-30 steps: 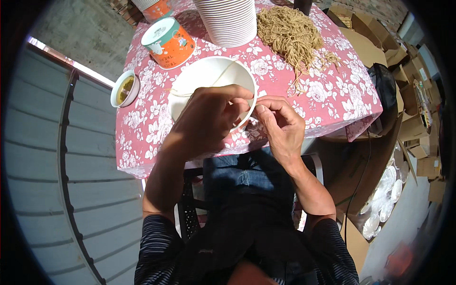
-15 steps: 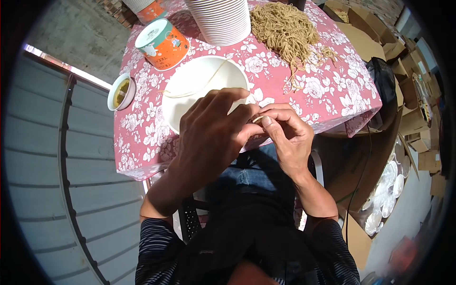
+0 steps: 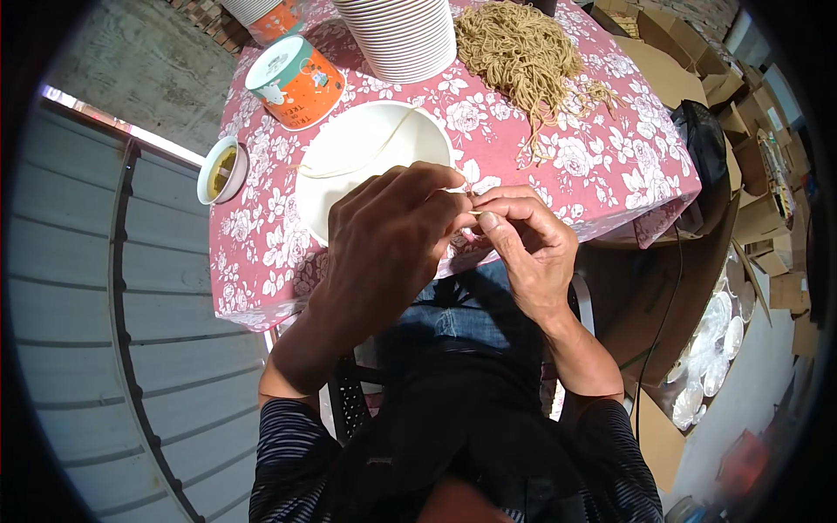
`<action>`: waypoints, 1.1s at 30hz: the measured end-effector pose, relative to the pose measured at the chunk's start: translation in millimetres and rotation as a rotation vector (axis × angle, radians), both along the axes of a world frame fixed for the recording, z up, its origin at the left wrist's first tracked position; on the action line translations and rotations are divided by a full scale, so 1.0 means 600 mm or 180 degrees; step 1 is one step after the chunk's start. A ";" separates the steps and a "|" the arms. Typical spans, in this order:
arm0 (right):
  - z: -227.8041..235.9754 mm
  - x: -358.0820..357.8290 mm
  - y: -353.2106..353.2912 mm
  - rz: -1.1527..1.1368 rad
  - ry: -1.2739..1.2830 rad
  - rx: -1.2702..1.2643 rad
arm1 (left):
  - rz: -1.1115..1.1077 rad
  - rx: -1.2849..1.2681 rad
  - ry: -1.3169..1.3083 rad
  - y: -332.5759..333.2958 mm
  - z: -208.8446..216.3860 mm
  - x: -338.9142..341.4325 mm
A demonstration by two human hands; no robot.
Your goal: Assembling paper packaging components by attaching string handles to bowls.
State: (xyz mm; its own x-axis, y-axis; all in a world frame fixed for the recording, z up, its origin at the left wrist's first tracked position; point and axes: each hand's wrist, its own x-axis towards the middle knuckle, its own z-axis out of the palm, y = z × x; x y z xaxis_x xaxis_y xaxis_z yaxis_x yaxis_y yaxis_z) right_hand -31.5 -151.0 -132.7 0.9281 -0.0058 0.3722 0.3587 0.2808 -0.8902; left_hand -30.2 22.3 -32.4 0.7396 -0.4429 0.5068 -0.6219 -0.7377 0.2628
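- Evidently both hands work at the near edge of the table (image 3: 645,157); fingertips almost meet just right of the white tub (image 3: 336,139).
- R. hand (image 3: 532,244): thumb and index tip together, clamped on a pale cord (image 3: 476,212). Fingertip grip prob. chosen as cord is thin.
- L. hand (image 3: 384,231): tips close to same cord, one finger raised clear. Whether they're clamped: can't tell, back of hand in shadow.
- Pale cord's location: betw. the two hands, only a short bit visible.
- White tub mouth-up just beyond L. hand, prob. there for easy reach; a loose strand (image 3: 395,137) crosses its mouth.
- Tan cord heap (image 3: 519,52) and tub stack (image 3: 397,44) set farther back, presum. to leave working room; orange tub (image 3: 305,91) beside stack, small bowl (image 3: 207,185) at L. table edge.
- Hidden: near side of white tub, behind L. hand. Whether strand and pale cord are one pc.: can't tell.
- Cut off: stack top, plus a dark obj. (image 3: 547,7) at upper edge, ID unclear.
- Small bowl's yellowish contents: not identifiable.
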 end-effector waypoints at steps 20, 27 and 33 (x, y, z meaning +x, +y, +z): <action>0.023 0.024 -0.010 -0.0869 -0.1579 -0.1520 | -0.0154 -0.0133 0.0176 0.005 -0.005 0.003; 0.013 0.037 -0.013 -0.1053 -0.1207 -0.1482 | 0.0150 -0.0417 0.0368 0.029 -0.014 -0.007; 0.031 0.034 0.009 -0.1021 -0.1146 -0.1504 | 0.0555 -0.0673 0.0730 0.034 -0.008 -0.020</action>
State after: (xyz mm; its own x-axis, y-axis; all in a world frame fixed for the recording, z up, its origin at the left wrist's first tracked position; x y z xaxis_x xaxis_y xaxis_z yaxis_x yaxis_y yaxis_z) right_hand -11.3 -145.6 -114.0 0.7252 -0.0211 0.6882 0.6567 -0.2794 -0.7005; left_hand -42.3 42.8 -37.2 0.8999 -0.2031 0.3858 -0.3986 -0.7419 0.5391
